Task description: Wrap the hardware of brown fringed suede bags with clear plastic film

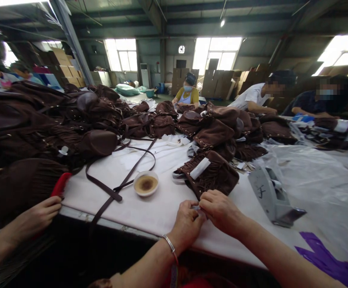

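Note:
My left hand (188, 224), with a silver bangle at the wrist, is closed near the table's front edge. My right hand (220, 208) meets it at the fingertips, also closed in a pinch. Something small and pale shows between the fingers, too hidden to make out. Just beyond both hands lies a dark brown fringed bag (219, 174) with a white strip (200, 168) on it; its near corner reaches my fingers. Left of the bag stands a small white bowl (145, 184) with brownish contents.
Brown bags are heaped at the left (42, 120) and across the back. Long straps (103, 186) lie on the white table (159, 212). A grey tape dispenser (271, 196) and purple plastic (327, 260) are right. A co-worker's hand (37, 218) is at left; several people sit beyond.

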A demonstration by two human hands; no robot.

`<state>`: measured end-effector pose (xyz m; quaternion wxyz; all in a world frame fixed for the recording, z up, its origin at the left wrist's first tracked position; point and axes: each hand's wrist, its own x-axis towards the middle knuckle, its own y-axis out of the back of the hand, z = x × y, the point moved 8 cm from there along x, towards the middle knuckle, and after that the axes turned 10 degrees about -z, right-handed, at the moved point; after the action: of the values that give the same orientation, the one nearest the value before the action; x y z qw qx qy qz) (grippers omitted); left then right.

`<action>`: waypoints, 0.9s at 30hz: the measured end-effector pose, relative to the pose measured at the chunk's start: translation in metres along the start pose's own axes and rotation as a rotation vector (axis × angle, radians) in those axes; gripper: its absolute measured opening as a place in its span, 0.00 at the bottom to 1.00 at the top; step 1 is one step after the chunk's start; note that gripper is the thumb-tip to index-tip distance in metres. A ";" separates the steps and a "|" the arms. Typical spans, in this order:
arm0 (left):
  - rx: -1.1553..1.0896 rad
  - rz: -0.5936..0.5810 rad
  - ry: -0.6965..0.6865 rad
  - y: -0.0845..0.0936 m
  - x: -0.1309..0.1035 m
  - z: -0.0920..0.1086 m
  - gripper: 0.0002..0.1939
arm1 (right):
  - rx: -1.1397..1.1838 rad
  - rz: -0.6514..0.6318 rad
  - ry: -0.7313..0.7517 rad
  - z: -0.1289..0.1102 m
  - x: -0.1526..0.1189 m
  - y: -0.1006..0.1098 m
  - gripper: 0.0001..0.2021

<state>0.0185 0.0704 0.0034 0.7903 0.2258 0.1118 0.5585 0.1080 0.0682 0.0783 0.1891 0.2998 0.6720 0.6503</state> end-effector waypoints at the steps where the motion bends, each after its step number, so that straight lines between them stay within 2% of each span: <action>1: -0.006 -0.003 -0.004 0.000 0.000 0.000 0.11 | -0.019 0.014 0.021 -0.001 -0.002 -0.004 0.06; 5: -0.013 -0.001 -0.041 0.000 -0.001 -0.001 0.10 | -0.029 0.032 0.079 -0.006 -0.011 -0.016 0.10; 9: -0.003 -0.004 -0.036 -0.002 -0.001 -0.003 0.08 | 0.072 -0.058 0.113 -0.007 -0.015 -0.013 0.08; 13: 0.003 -0.012 -0.020 -0.002 -0.001 -0.001 0.08 | 0.181 -0.171 0.093 0.000 -0.008 -0.011 0.08; 17: 0.008 0.004 -0.033 0.000 -0.002 0.001 0.06 | 0.183 -0.232 0.002 0.009 0.005 -0.012 0.05; 21: 0.007 0.012 -0.046 0.000 -0.003 0.001 0.08 | 0.192 -0.313 0.012 0.010 0.013 -0.019 0.04; 27: 0.011 -0.008 -0.052 -0.002 -0.004 0.001 0.06 | 0.125 -0.284 -0.027 0.012 0.014 -0.031 0.07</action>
<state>0.0194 0.0661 0.0029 0.7940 0.2441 0.0950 0.5486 0.1000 0.0872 0.0485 0.2689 0.2218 0.7442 0.5698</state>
